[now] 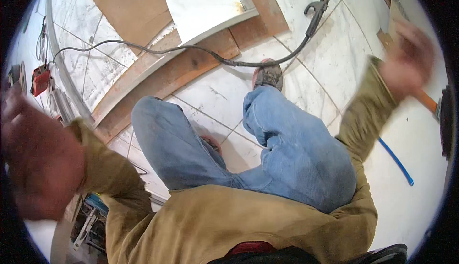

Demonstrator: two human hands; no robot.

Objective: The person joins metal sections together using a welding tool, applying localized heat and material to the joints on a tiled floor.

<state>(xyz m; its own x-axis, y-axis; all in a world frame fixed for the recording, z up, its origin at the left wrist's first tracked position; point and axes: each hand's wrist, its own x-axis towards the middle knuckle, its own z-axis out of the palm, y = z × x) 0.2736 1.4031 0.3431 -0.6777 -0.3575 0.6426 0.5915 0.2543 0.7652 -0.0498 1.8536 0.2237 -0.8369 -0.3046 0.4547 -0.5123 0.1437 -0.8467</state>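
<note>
Right now the right hand (406,56) is blurred, grip can't tell; it's nearest the orange-handled tool (427,100), just below it, handle running diagonally down-right on the floor (306,58). Left hand (36,163) is far off, blurred, w/ nothing seen in it.

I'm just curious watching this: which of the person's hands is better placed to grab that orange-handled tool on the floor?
Probably the right hand: though blurred, it is raised just above the orange-handled tool by the wooden block. The left hand is lifted at the far side, nearest the red device.
</note>
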